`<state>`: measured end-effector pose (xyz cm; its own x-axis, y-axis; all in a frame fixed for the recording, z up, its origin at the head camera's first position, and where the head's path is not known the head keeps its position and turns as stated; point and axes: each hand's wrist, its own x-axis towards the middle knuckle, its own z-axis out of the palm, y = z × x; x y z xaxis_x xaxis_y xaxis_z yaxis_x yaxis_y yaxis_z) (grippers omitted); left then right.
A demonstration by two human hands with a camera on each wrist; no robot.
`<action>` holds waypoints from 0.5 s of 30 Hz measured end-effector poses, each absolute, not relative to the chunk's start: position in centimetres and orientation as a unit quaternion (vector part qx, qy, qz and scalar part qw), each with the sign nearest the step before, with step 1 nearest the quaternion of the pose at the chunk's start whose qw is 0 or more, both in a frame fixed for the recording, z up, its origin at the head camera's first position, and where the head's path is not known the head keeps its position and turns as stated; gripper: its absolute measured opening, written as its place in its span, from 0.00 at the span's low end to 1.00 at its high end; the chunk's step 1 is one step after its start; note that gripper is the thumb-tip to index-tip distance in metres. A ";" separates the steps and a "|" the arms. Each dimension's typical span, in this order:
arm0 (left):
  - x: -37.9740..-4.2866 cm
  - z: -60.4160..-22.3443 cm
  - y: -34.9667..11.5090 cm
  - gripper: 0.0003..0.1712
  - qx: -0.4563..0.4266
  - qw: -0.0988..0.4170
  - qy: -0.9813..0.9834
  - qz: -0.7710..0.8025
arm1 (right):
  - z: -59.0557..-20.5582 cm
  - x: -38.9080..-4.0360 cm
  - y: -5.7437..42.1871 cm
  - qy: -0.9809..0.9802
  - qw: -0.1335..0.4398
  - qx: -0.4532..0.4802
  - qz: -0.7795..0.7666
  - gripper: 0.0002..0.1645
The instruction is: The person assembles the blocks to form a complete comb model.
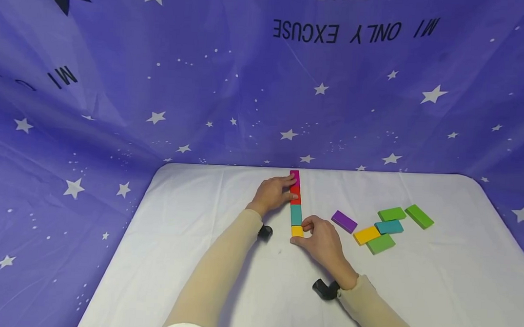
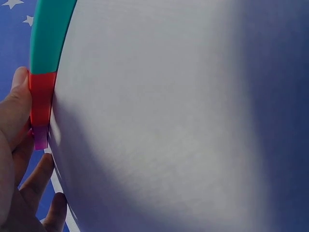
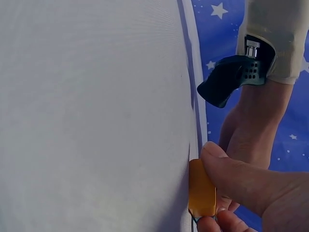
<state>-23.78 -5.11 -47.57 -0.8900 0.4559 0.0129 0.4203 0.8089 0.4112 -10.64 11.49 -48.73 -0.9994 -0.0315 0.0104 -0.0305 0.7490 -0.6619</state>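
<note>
Colored blocks stand end to end in a straight row: a magenta block (image 1: pixel 294 173) at the far end, then a red block (image 1: pixel 295 201), a teal block (image 1: pixel 296 215) and a yellow block (image 1: pixel 297 231) nearest. My left hand (image 1: pixel 271 193) holds the far part of the row, its thumb on the red block and a fingertip over the magenta one. Its other fingers spread loosely in the left wrist view. With thumb and fingers, my right hand (image 1: pixel 324 242) pinches the yellow block, the thumb at its near end. That block meets the teal one.
Right of the row lie a purple block (image 1: pixel 344 221), a yellow-orange block (image 1: pixel 366 235), a blue block (image 1: pixel 389 226) and several green blocks (image 1: pixel 419 216), some touching. A white cloth (image 1: pixel 449 289) covers the table; a blue star-printed curtain (image 1: pixel 248 85) hangs behind.
</note>
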 end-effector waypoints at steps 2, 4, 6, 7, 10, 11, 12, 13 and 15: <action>-23.8 -47.6 -5.2 0.34 0.230 0.043 0.950 0.207 | -48.7 -10.7 11.5 0.935 0.000 -0.016 -0.355 0.26; -23.8 -47.6 -5.2 0.34 0.229 0.045 0.950 0.206 | -48.8 -10.7 11.5 0.934 0.002 -0.015 -0.356 0.26; -23.8 -47.6 -5.2 0.34 0.228 0.047 0.951 0.205 | -48.8 -10.8 11.5 0.934 0.000 -0.016 -0.358 0.26; -23.8 -47.7 -5.2 0.34 0.228 0.048 0.951 0.204 | -48.8 -10.8 11.5 0.933 0.000 -0.017 -0.358 0.26; -23.9 -47.7 -5.2 0.34 0.227 0.049 0.951 0.204 | -48.8 -10.7 11.6 0.933 -0.003 -0.021 -0.359 0.26; -23.8 -47.7 -5.2 0.34 0.228 0.049 0.950 0.206 | -48.9 -10.7 11.6 0.933 -0.004 -0.021 -0.360 0.26; -23.9 -47.7 -5.2 0.34 0.229 0.048 0.950 0.208 | -48.9 -10.7 11.6 0.933 -0.005 -0.022 -0.360 0.27; -23.9 -47.7 -5.2 0.34 0.230 0.046 0.949 0.212 | -48.9 -10.7 11.6 0.933 -0.005 -0.023 -0.360 0.27; -23.9 -47.7 -5.3 0.34 0.232 0.045 0.948 0.215 | -48.8 -10.7 11.8 0.931 -0.005 -0.023 -0.365 0.27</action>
